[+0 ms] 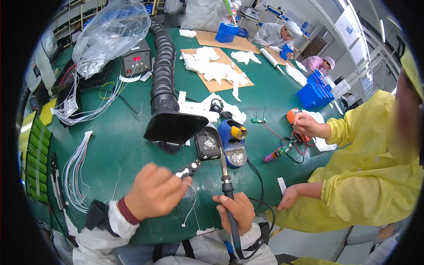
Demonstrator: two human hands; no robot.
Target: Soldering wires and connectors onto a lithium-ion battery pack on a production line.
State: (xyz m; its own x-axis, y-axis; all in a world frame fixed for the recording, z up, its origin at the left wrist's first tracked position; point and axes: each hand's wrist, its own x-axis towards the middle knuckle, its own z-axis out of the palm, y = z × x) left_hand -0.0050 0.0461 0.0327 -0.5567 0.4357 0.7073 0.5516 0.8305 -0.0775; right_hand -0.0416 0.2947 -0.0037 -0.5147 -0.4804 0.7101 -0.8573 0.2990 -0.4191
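My left hand [154, 191] pinches black tweezers [189, 168] that hold the end of a thin white wire [192, 204] above the green table [115, 145]. In my right hand [238, 211] I grip a soldering iron [225, 174] by its black handle. Its metal tip points up and away, close to the tweezers' tip and in front of a small black tray of solder bits [207, 143]. A blue iron stand [233, 140] with metal wool is just behind the tip.
A black ribbed fume hose with a wide hood [170, 119] hangs over the table middle. Bundles of white wires [77, 170] lie at left by green cells [37, 154]. A person in yellow [375, 172] works at right; others sit farther back.
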